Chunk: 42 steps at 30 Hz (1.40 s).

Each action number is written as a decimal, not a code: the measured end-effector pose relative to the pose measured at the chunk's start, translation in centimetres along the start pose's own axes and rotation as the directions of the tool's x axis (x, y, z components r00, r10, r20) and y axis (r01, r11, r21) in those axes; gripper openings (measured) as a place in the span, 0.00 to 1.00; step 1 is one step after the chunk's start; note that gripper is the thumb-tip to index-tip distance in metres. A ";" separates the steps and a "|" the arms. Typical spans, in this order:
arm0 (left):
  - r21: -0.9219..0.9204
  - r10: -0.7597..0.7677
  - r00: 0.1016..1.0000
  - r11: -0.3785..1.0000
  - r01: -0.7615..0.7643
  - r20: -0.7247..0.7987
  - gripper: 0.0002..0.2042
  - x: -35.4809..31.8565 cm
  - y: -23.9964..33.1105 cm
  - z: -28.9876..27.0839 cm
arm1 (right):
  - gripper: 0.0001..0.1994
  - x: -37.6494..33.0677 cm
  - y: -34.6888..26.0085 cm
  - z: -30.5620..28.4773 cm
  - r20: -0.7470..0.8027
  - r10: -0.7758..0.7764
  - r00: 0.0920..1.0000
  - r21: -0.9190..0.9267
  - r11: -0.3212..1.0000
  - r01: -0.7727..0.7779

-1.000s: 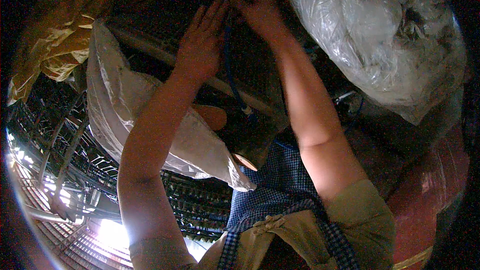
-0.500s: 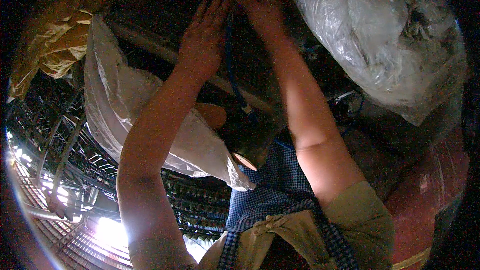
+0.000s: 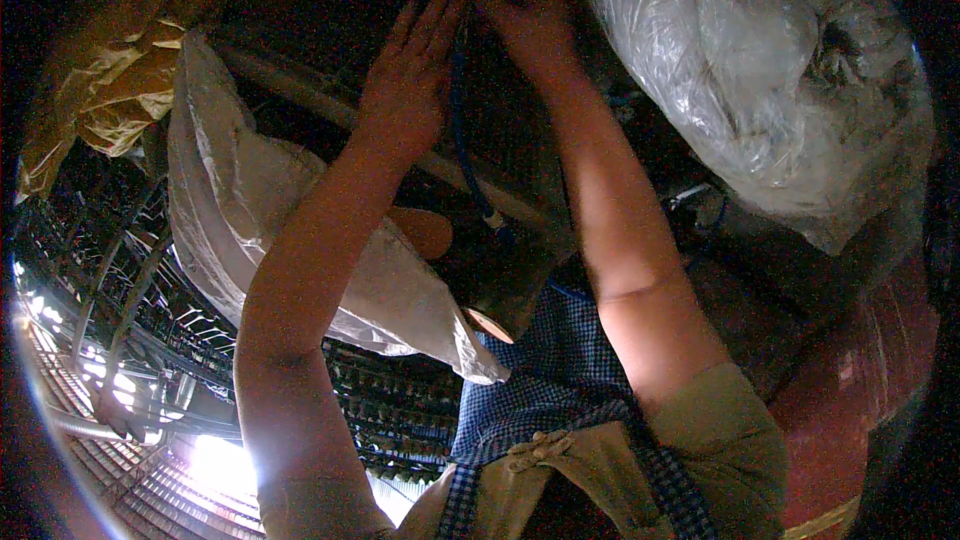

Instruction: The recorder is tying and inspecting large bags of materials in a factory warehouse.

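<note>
Both my arms reach up into the dark far area. My left hand [image 3: 408, 85] has its fingers stretched out, fingertips close to the right hand's. Opposite it, my right hand [image 3: 535, 30] has bent fingers closed together at their tips; what they hold, if anything, is lost in the dark. A thin blue hose [image 3: 459, 125] hangs between the hands, passing beside my left hand down to a pale fitting [image 3: 494, 221]. Whether either hand touches the hose I cannot tell.
A large clear plastic bag [image 3: 740, 70] bulges at the upper right. White sheeting [image 3: 240, 160] drapes under my left forearm, with brown wrapping [image 3: 125, 100] beyond. A beam [image 3: 300, 80] runs behind my left wrist. A round brown end [image 3: 425, 232] and a dark red surface [image 3: 840, 390] also show.
My right hand and forearm have shifted slightly to the right, widening the gap between the fingertips a little. My left hand stays nearly in place.
</note>
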<state>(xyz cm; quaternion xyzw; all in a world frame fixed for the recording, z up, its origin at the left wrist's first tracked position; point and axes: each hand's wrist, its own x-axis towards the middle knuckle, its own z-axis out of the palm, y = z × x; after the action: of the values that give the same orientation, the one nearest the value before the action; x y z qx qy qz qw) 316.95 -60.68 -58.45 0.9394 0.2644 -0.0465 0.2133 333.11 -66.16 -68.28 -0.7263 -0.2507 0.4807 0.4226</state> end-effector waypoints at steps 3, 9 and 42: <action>0.030 0.036 0.999 0.999 -0.036 -0.005 0.24 0.0 -0.2 0.2 | 0.15 0.5 0.0 0.2 0.029 0.031 0.999 0.004 1.000 -0.031; 0.062 0.031 0.999 0.998 -0.033 0.021 0.22 -0.1 -0.3 0.2 | 0.18 0.5 2.0 1.8 -0.091 -0.090 0.992 -0.046 0.995 0.086; -0.737 -0.476 0.573 -0.535 0.413 0.667 0.20 3.5 -1.3 3.8 | 0.19 -1.8 -1.2 5.3 0.052 0.175 0.983 0.617 0.769 -0.169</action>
<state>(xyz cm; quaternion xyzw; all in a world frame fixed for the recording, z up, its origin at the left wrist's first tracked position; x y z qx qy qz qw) 319.36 -59.68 -63.11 0.1724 0.5999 0.0958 0.7754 327.56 -64.91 -67.33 -0.5695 -0.0101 0.5696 0.5925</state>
